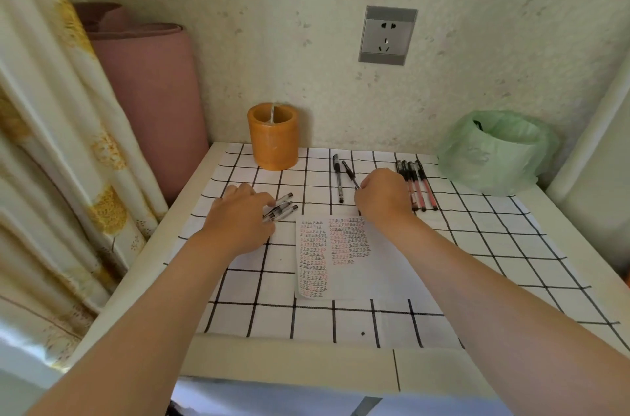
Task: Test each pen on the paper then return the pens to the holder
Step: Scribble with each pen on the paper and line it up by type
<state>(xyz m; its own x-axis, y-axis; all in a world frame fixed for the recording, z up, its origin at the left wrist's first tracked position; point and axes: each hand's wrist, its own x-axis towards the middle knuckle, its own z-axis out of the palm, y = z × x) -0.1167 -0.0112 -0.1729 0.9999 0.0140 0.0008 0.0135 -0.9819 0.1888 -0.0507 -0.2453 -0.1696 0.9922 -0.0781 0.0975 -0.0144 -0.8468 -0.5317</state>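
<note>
Two hands are at work over the desk (341, 371), and the step in hand seems to be the testing, not yet the returning. The right hand (383, 199) is curled closed around a black pen (350, 173); its far end sticks out beyond the knuckles, and the tip is hidden under the hand, just beyond the far edge of the paper (337, 262). The left hand (238, 221) lies flat on a small bunch of pens (283, 207) at the left, its fingers (262, 199) bent loosely over them; whether they really grip a pen or only hold the bunch together, I cannot tell.

The paper lies in the middle of the desk, near the person, and is already filled with many short rows of black and red marks. The holder (273, 136), an orange round cup, stands at the far side by the wall and looks empty, so no pen is back in it.

The count: one holder, one paper, one single black pen (338, 178) lying alone in the far middle, one pen in the right hand, four red pens (417, 185) in a row at the right, and about three clear pens under the left hand, though this bunch is partly covered. That makes about nine pens.

The next move, as I judge it, asks to bring the held pen down to a free part of the paper and make a mark.
</note>
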